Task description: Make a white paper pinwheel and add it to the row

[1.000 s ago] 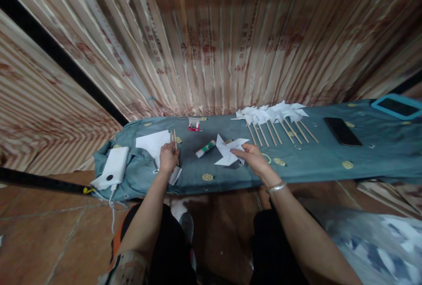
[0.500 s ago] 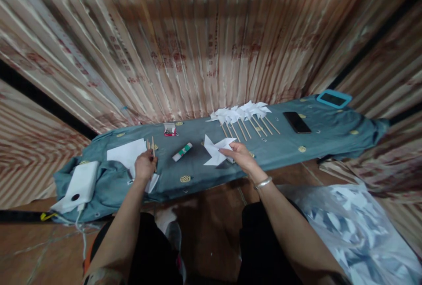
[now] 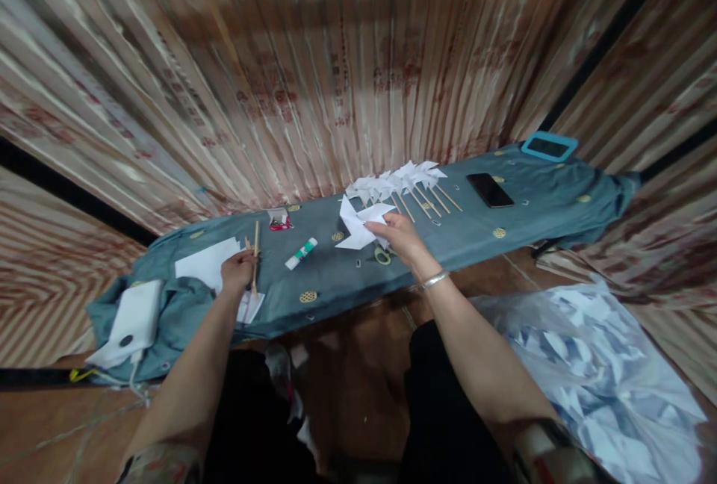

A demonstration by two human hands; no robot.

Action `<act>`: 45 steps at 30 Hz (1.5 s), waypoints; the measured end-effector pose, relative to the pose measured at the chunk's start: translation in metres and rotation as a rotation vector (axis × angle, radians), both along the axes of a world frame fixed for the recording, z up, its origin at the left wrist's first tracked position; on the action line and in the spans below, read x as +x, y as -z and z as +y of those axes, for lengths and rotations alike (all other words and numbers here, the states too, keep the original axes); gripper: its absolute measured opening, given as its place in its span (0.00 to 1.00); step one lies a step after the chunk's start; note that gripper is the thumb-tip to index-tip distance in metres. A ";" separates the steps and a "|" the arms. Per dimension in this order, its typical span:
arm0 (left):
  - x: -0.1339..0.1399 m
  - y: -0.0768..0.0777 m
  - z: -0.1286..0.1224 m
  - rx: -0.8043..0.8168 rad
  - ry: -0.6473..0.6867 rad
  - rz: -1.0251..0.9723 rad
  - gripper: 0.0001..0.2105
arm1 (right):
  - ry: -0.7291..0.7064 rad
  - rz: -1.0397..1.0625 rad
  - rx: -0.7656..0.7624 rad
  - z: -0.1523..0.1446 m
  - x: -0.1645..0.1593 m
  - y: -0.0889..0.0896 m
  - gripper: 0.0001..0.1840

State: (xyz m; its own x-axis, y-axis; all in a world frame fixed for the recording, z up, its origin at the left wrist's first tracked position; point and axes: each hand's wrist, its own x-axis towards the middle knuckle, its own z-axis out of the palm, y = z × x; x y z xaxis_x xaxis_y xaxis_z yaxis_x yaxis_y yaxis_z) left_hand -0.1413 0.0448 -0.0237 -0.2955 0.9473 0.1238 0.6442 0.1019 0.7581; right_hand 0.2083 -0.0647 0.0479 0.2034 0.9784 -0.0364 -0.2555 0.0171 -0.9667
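Observation:
My right hand (image 3: 404, 237) pinches a white paper pinwheel (image 3: 354, 227) by one side, raised over the cloth-covered table. A small dark dot shows at the pinwheel's centre. My left hand (image 3: 238, 271) is closed at a thin wooden stick (image 3: 256, 237), which stands out past the fingertips; other stick ends show beside it. White paper sheets (image 3: 207, 264) lie left of that hand, and a folded paper piece (image 3: 251, 309) lies below it. Between the hands lies a green and white glue stick (image 3: 301, 253). Scissors handles (image 3: 382, 255) peek out beneath the pinwheel.
Several pinwheels on sticks (image 3: 395, 179) lie in a row at the back. A small red box (image 3: 278, 219) is open. A phone (image 3: 490, 190), a blue-framed device (image 3: 550, 146) and a corded white device (image 3: 134, 316) rest on the table (image 3: 347, 282). A plastic bag of paper pieces (image 3: 605, 357) stands at right.
My right hand has raised the pinwheel slightly, uncovering the scissors handles. My left hand has drawn a stick slightly apart from the others. The whole view has shifted a little.

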 end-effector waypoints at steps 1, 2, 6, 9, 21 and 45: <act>0.001 0.002 0.000 0.000 -0.026 -0.069 0.15 | -0.002 -0.002 0.001 0.003 -0.003 0.001 0.19; 0.002 0.003 -0.001 0.004 -0.042 -0.133 0.15 | -0.005 -0.005 0.000 0.007 -0.007 0.001 0.19; -0.003 0.008 -0.007 0.034 -0.030 -0.343 0.14 | -0.016 -0.018 -0.027 0.016 -0.020 0.007 0.19; -0.009 0.006 -0.013 0.051 0.010 -0.458 0.14 | -0.013 -0.031 -0.046 0.022 -0.025 0.012 0.18; 0.011 -0.030 -0.060 0.010 0.196 -0.881 0.14 | -0.060 -0.016 -0.055 0.029 -0.049 0.019 0.19; 0.098 0.040 -0.192 -0.812 0.190 -1.206 0.21 | -0.511 -0.662 0.046 -0.055 -0.049 0.060 0.07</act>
